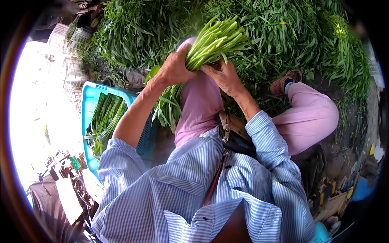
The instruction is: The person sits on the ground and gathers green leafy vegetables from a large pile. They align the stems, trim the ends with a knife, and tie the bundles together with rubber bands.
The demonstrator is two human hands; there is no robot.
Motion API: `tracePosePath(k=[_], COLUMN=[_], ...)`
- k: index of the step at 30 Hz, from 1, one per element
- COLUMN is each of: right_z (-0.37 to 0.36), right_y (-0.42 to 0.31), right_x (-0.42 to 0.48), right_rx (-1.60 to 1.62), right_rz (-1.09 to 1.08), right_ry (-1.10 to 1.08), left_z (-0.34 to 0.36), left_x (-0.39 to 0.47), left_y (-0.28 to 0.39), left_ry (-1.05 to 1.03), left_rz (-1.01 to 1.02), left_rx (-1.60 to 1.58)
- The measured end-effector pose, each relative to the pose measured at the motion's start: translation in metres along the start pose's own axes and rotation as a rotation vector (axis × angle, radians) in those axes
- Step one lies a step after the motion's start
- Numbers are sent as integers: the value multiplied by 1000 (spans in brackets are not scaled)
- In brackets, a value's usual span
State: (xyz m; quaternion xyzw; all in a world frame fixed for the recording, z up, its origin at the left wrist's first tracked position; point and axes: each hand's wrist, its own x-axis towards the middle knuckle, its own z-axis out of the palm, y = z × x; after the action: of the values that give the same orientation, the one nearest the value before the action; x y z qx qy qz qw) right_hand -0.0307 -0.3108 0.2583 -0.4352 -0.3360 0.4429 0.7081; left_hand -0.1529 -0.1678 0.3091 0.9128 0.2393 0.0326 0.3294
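A bundle of cut green stems (pixel 217 42), which looks like water spinach, is held above my left knee. Its pale cut ends point up and away to the right. My left hand (pixel 177 66) is wrapped around the bundle from the left. The fingers of my right hand (pixel 224 75) close on its lower right side, thumb against the stems; some fingertips are hidden behind. The bundle's long leaves (pixel 170 104) hang down beneath my left wrist beside the pink trouser leg (pixel 199 106).
A large heap of leafy greens (pixel 282 39) spreads across the ground ahead. At my left stands a turquoise plastic basket (pixel 86 121) with stem bundles (pixel 106 118) inside. White plastic crates (pixel 74 71) are farther left. A black waist bag (pixel 241 142) rests at my lap.
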Motion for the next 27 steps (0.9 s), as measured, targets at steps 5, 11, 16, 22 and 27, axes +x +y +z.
tracePosePath(k=[5,11,16,22,27], right_z=[-6,-12,10,20,31], right_y=[-5,12,21,28,34], right_x=[9,-15,-12,-16,-21], right_rx=[-117,-315,-47,137,-39], right_rz=[21,316,139,131,11], right_ry=[-96,118,262,310,400], left_z=[7,6,9,9,10], left_x=[3,3,4,6,6], left_y=[-5,11,11,11,12], left_ry=[49,77,75,74,69], left_rz=[42,-25,-21,-25,-32], left_rx=[54,7,30,-10,52])
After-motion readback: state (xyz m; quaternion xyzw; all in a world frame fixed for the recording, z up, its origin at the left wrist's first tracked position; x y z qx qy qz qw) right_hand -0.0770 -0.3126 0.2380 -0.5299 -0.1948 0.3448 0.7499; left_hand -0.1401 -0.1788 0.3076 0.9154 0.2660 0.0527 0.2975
